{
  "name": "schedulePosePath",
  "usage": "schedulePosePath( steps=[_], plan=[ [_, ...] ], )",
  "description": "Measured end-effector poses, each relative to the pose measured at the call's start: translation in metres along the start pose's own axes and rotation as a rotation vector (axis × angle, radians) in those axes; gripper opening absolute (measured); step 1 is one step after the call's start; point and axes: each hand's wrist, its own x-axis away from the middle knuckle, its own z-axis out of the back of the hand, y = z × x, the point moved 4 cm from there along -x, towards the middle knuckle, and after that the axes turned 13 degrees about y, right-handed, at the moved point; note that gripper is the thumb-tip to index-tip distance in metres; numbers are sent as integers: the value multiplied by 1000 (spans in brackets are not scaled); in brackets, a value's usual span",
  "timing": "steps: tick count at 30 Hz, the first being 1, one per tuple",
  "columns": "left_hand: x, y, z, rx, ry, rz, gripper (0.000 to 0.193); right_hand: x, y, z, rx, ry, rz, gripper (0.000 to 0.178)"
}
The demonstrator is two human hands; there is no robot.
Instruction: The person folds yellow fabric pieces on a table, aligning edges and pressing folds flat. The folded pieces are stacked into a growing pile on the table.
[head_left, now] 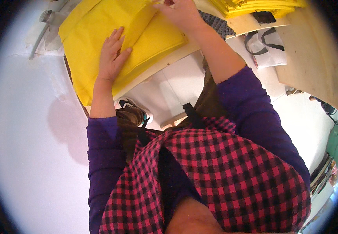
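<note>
You're prob. smoothing yellow cloth (157, 43).
L hand (111, 58) spread on it; R hand (180, 15) over it, can't tell grip; next prob. needs it flat.

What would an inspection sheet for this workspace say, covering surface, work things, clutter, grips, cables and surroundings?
Surface: wooden table, largely covered by cloth where the hands are.
Work things: yellow cloth spread in layers; another yellow pile to the right.
Clutter: dark grey patterned cloth between the two; small black item by the pile, kind unclear.
Grips: left hand lies on the yellow cloth, fingers extended; right hand is at the top of the picture over the cloth, its hold unclear.
Cables: possible dark cord near the right rim, too blurred to confirm.
Surroundings: white bag with dark handles beyond the table edge; pale floor below.
</note>
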Motion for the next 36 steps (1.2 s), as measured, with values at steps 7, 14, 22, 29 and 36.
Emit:
schedulePosePath(
  steps=[7, 14, 22, 29, 36],
  plan=[
    [2, 3, 2, -2, 53, 29, 35, 27, 15, 30, 65, -564, 110, 25],
    [1, 2, 1, -32, 30, 21, 37, 35, 22, 29, 53, -583, 54, 24],
    [2, 1, 1, -42, 23, 27, 38, 31, 21, 25, 51, -537, 63, 14],
    [1, 0, 0, -27, -13, 0, 48, 20, 10, 21, 25, -318, 265, 15],
    [1, 6, 2, -43, -42, -42, 62, 23, 19, 4, 55, -70, 252, 30]
  ],
)
